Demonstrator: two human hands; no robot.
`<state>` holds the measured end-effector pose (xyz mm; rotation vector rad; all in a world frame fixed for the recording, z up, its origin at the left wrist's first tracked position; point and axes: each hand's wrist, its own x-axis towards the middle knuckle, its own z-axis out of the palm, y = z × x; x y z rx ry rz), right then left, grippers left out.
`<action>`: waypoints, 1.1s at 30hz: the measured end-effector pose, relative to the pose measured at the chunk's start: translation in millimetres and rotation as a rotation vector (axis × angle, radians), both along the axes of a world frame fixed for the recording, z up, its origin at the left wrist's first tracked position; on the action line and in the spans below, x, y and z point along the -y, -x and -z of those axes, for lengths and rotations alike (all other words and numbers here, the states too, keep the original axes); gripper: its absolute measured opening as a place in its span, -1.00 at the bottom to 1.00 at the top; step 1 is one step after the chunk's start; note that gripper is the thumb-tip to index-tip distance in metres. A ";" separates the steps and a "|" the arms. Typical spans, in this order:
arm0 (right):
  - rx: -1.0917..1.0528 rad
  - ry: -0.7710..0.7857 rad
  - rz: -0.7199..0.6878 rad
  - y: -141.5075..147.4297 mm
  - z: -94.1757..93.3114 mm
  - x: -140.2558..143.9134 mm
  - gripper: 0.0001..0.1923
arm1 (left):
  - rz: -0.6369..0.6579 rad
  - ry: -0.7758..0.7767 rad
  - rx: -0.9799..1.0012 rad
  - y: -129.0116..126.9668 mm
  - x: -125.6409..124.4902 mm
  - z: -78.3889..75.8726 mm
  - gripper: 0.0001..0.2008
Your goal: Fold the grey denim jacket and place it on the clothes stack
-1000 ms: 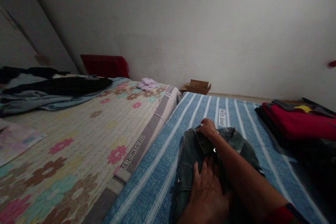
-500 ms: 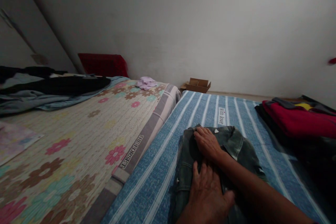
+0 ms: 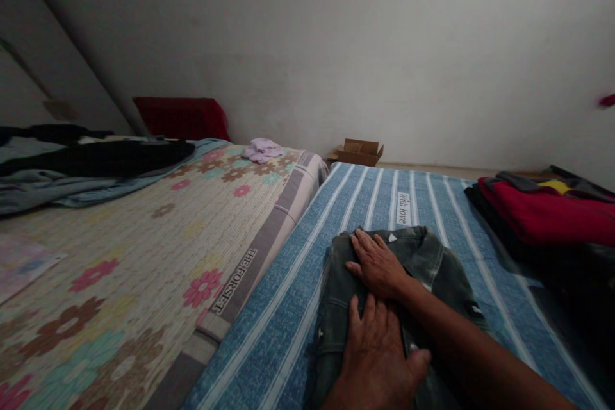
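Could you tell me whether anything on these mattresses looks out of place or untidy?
Mostly tidy. Both hands, left and right, press flat on the jeans on the striped mattress. On the floral mattress, a small lilac cloth lies crumpled alone at the far corner, and dark clothes sprawl unfolded at the left.

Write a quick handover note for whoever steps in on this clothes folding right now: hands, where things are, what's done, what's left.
Left hand: flat, palm down on the near part of the denim garment, holding nothing.
Right hand: flat on the garment's far part near the collar, fingers spread.
The garment lies partly folded on the blue striped mattress.
Done: a stack of folded clothes, red on top, sits at the right.
Left: probably finishing this fold; loose dark clothes lie on the floral mattress.
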<state>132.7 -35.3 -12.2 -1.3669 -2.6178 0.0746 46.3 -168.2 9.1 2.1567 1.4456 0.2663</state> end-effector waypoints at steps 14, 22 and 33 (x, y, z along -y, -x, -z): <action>0.007 0.124 0.006 -5.9 -20.5 13.7 -0.11 | -0.001 -0.150 -0.031 -0.6 -2.5 6.5 -0.31; -0.013 0.184 0.004 -11.4 -17.2 22.7 -0.11 | 0.007 -0.198 -0.080 -0.5 -3.0 9.1 -0.35; -0.031 0.264 -0.013 -11.1 -24.4 30.8 -0.13 | 0.016 -0.208 -0.086 0.5 -4.2 5.0 -0.37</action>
